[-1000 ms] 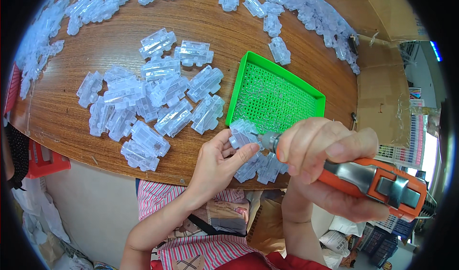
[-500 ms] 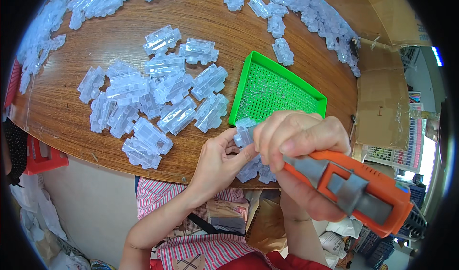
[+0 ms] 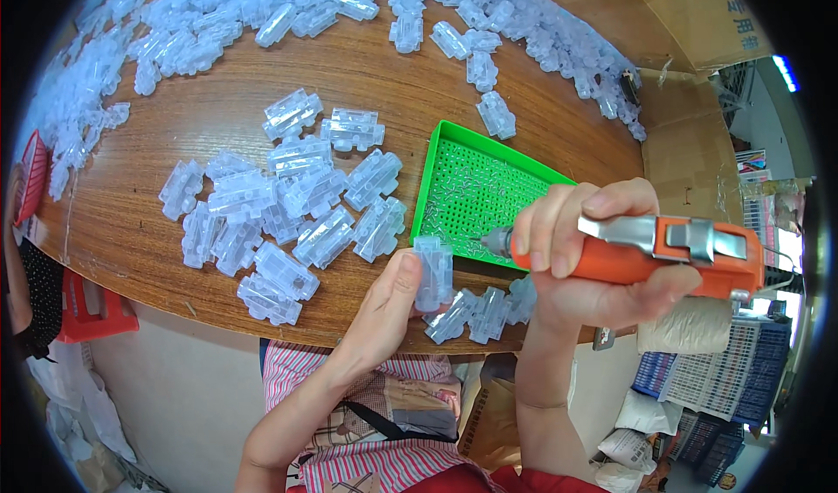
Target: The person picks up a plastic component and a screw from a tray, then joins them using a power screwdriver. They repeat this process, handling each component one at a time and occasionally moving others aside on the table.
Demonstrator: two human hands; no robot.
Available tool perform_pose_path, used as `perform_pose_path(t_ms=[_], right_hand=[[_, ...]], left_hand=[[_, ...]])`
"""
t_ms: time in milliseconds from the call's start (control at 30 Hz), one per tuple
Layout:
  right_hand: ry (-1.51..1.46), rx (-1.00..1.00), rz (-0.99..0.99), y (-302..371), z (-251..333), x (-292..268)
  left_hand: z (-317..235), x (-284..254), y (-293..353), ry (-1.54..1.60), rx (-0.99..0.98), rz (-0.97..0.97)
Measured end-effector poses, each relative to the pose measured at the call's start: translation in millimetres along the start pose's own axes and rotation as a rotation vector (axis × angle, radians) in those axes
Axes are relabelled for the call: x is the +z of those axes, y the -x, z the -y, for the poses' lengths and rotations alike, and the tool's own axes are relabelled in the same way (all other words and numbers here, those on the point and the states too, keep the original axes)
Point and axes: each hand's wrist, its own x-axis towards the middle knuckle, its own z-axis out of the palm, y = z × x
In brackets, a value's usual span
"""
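Note:
My left hand (image 3: 386, 296) holds a clear plastic vehicle-shaped casing (image 3: 433, 275) upright, thumb along its side, at the near edge of the green tray (image 3: 424, 187). Wrapped round an orange power screwdriver (image 3: 611, 260) with a metal lever on top, my right hand (image 3: 585, 248) is closed. The screwdriver's grey nose (image 3: 499, 241) points left, over the tray's near side. Small metal screws (image 3: 467, 187) lie scattered across the tray's perforated bottom. Several more clear casings (image 3: 489, 314) rest at the table's front edge, just below the tray.
A loose heap of clear casings (image 3: 288, 192) covers the table left of the tray. Larger piles (image 3: 201, 21) line the far edge, and a cardboard wall (image 3: 685, 144) stands at right. Another person's arm (image 3: 16, 288) shows at far left, near a red stool (image 3: 96, 310).
My right hand has drawn the screwdriver away from the casing, swinging it more level with its nose over the tray. The left hand now holds the casing upright and in plain view.

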Motion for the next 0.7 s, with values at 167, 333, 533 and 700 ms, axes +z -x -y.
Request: perform_pose_path(t_ms=[167,333,533,700], right_hand=[[0.169,0.124,-0.141,10.5,-14.8,-13.1],[0.252,0.169,-0.173,18.8,-38.9,-17.9],[0.23,0.191,-0.169,23.0,-52.5,-18.6],[0.194,0.179,-0.185,20.4,-57.7,-15.8]], left_hand=[[-12.6,-7.6,7.1,-0.131,-0.145,0.083],[-14.4,-10.0,12.7,-0.351,-0.014,0.051],[-20.7,-1.4,8.9,-0.141,-0.067,0.04],[-14.9,-0.4,6.9,-0.078,-0.097,-0.051]])
